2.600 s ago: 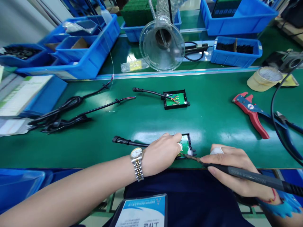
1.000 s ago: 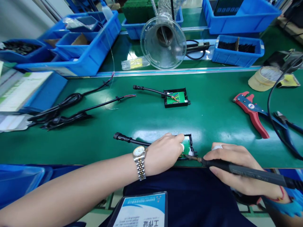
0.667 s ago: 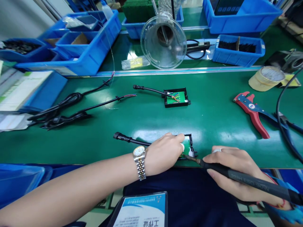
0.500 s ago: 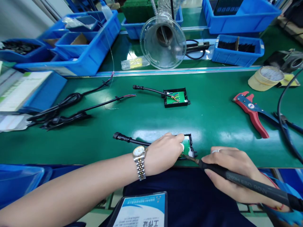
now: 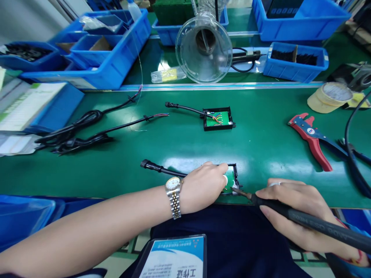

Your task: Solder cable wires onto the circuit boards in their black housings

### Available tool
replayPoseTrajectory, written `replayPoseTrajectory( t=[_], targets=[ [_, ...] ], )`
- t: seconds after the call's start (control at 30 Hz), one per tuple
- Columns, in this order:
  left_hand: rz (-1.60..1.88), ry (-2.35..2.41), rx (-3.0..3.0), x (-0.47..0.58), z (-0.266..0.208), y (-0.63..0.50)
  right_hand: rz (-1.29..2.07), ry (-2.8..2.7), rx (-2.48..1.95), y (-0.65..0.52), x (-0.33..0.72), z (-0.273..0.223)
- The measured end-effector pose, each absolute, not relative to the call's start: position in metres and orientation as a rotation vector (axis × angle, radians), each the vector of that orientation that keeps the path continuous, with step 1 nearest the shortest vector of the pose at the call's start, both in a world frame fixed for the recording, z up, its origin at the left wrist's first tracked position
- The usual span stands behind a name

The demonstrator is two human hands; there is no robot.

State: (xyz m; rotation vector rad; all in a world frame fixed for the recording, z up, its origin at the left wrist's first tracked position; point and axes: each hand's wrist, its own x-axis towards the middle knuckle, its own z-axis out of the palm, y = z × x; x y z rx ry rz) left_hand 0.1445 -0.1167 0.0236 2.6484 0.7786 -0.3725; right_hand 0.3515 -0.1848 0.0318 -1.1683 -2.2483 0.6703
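My right hand (image 5: 301, 216) is closed round the dark handle of a soldering iron (image 5: 278, 206). The iron's tip touches or hovers just over the right part of a green circuit board (image 5: 231, 178) in a black case at the bench's front edge. My left hand (image 5: 204, 187), with a watch on its wrist, lies over the left part of that case, fingers bent down and pressed together. Whatever they pinch is hidden beneath the hand. A black connector cable (image 5: 162, 168) runs left from under it. Farther back lies a second cased board (image 5: 218, 118) with coloured wires and its own cable.
A clear fume funnel (image 5: 204, 50) hangs at the back centre. Black cables (image 5: 87, 129) lie on the left, near blue bins (image 5: 113, 65). On the right are a red-handled wire stripper (image 5: 311, 141), a tape roll (image 5: 329, 98) and a blue bin (image 5: 295, 69).
The soldering iron and my right hand have moved slightly right, the tip now nearer the case's right side. My left hand keeps its place on the case; the whole view has shifted a little.
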Motion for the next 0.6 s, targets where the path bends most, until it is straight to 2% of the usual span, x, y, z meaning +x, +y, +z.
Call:
replayPoseTrajectory(
  t=[0.27, 0.6],
  targets=[
    [-0.387, 0.779, 2.657, 0.144, 0.023, -0.117, 0.752, -2.254, -1.142, -0.184, 0.351, 0.029],
    [-0.385, 0.791, 2.643, 0.143, 0.021, -0.117, 1.053, -2.322, -1.037, -0.162, 0.372, 0.035]
  ],
)
